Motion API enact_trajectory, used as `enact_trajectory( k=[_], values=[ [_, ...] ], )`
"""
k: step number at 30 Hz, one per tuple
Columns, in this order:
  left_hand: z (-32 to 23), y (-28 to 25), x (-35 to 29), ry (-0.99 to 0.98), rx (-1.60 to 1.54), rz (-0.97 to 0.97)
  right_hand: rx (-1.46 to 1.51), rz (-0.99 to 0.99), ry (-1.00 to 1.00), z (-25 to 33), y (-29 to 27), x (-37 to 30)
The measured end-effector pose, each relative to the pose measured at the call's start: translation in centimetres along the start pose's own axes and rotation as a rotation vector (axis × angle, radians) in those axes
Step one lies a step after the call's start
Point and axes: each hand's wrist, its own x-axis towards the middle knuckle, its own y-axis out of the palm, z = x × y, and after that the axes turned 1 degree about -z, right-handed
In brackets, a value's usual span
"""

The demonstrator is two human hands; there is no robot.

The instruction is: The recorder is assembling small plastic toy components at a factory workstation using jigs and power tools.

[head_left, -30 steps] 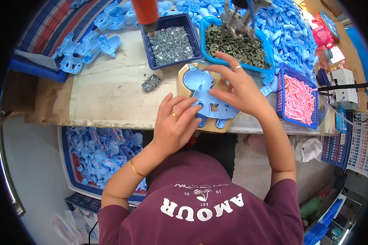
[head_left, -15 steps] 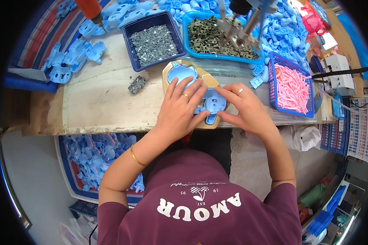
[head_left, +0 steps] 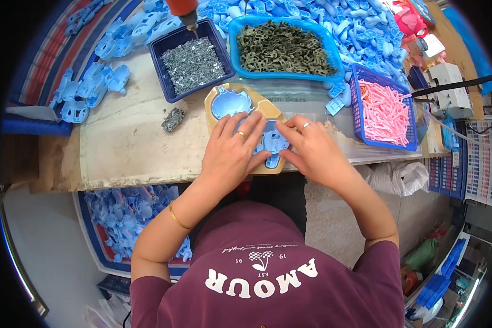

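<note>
A tan holder (head_left: 209, 107) at the table's front edge carries two light-blue molded plastic pieces. The upper one is a rounded, bowl-like shell (head_left: 230, 103). Below and right of it lies a blue plastic piece (head_left: 275, 142) with a round middle and a short tab. My left hand (head_left: 228, 146) reaches across the holder, its fingers over that lower piece's left side and its thumb by the tab. From the right, my right hand (head_left: 315, 146) has index finger and thumb at the same piece's right edge. My fingers hide part of it.
Behind the holder stand a dark-blue tray of screws (head_left: 194, 63) and a light-blue tray of dark metal clips (head_left: 284, 49). A red-orange screwdriver (head_left: 183, 8) hangs above. A basket of pink parts (head_left: 385, 115) stands right; a small screw heap (head_left: 173, 119) lies left. Blue parts (head_left: 361, 27) fill the back.
The view has shifted, and the metal fixture over the clip tray has left it. The screwdriver now hangs over the screw tray. My hands stay at the lower blue piece.
</note>
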Motion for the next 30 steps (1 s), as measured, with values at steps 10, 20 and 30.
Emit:
enact_trajectory(
  k=[10,20,30],
  values=[
    [-0.4,0.2,-0.5,-0.027,0.007,0.003,-0.130,-0.470,0.213,-12.1,0.0,11.4],
    [0.1,-0.8,0.4,-0.001,-0.070,0.011,0.359,-0.286,0.454,-16.5,-1.5,11.5],
    [-2.1,-1.8,2.3,-0.202,-0.539,-0.050,0.703,0.194,0.051,-3.7,-3.2,4.2]
  ],
)
